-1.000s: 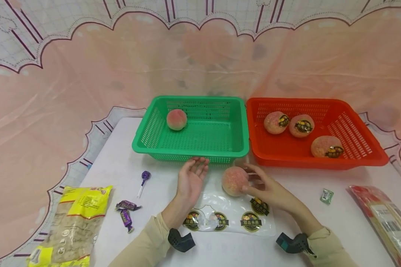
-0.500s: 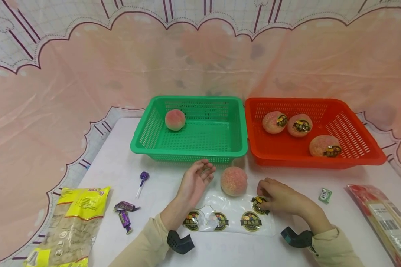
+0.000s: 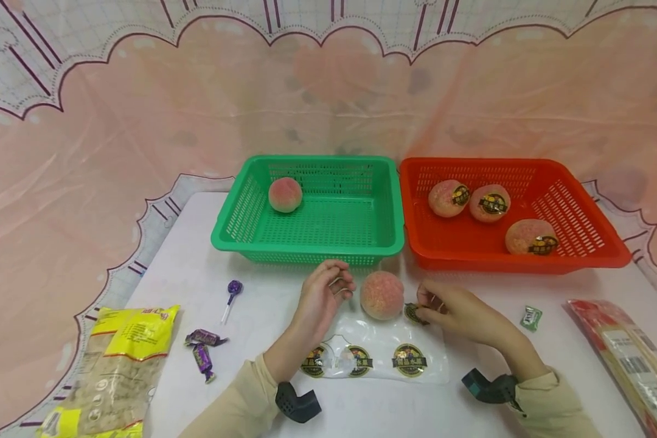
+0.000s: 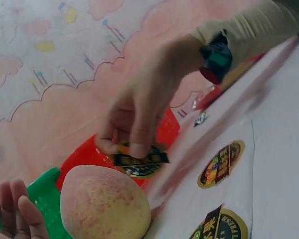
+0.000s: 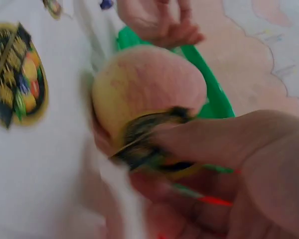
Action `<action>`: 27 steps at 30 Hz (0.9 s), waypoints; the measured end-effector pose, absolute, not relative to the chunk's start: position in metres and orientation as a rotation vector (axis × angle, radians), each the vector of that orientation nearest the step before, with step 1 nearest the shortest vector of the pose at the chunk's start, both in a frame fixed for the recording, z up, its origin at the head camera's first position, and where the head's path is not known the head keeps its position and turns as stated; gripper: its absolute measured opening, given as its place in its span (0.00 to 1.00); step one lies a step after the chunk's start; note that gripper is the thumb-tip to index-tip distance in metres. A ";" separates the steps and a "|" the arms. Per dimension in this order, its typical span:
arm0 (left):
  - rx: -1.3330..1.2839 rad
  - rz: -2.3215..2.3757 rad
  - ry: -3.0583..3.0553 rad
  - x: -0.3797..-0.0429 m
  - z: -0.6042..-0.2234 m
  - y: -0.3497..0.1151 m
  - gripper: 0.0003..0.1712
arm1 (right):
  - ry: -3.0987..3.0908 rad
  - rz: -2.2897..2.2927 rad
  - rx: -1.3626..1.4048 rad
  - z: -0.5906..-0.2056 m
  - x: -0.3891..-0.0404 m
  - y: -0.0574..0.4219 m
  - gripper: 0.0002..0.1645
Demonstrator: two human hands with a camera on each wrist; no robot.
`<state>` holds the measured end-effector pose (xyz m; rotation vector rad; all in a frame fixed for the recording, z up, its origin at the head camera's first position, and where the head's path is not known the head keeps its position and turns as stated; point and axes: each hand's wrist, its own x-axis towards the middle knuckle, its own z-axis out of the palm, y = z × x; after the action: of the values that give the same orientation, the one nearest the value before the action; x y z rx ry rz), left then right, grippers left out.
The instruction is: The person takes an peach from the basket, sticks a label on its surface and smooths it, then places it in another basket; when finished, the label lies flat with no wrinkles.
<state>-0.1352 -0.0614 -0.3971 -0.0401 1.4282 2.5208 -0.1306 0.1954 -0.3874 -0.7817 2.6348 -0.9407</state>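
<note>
My right hand point(image 3: 462, 313) pinches a black-and-gold fruit sticker point(image 5: 144, 142) between thumb and fingers, just to the right of a pink-yellow peach point(image 3: 382, 295). In the left wrist view, the sticker point(image 4: 141, 160) hangs from the fingertips above the peach point(image 4: 104, 204). My left hand point(image 3: 324, 298) is on the peach's other side, its fingers loosely bent and holding nothing. Below the peach lies a clear sticker sheet point(image 3: 380, 333) that bears several more round labels, one of them a whole sticker point(image 3: 409, 360) at its right.
Behind the hands stand a green basket point(image 3: 312, 248) with one plain peach point(image 3: 285, 194) and a red basket point(image 3: 487, 263) with 3 stickered peaches. A lollipop point(image 3: 233, 288), purple-wrapped candies point(image 3: 203, 359) and a yellow bag point(image 3: 137, 340) lie left; a green candy point(image 3: 531, 318) and a long packet point(image 3: 629, 353) lie right.
My right hand has left the peach, gone down to the sheet, taken the upper-right sticker off and brought it up beside the peach. My left hand has shifted slightly right.
</note>
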 end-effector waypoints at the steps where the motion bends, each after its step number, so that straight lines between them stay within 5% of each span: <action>1: -0.012 2.519 1.481 -0.133 -0.395 -0.061 0.09 | 2.623 -0.990 -0.784 -0.387 -0.130 0.194 0.10; 14: 0.625 1.832 2.324 -0.102 -0.366 -0.041 0.11 | 2.529 -1.296 -0.893 -0.379 -0.120 0.171 0.07; 27: 0.367 1.952 2.235 -0.111 -0.372 -0.046 0.07 | 2.584 -1.298 -0.698 -0.389 -0.120 0.162 0.10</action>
<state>-0.1109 -0.0463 -0.3722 0.3666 2.2349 1.9523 -0.1199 0.1615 -0.3887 -0.6977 2.5838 -1.2977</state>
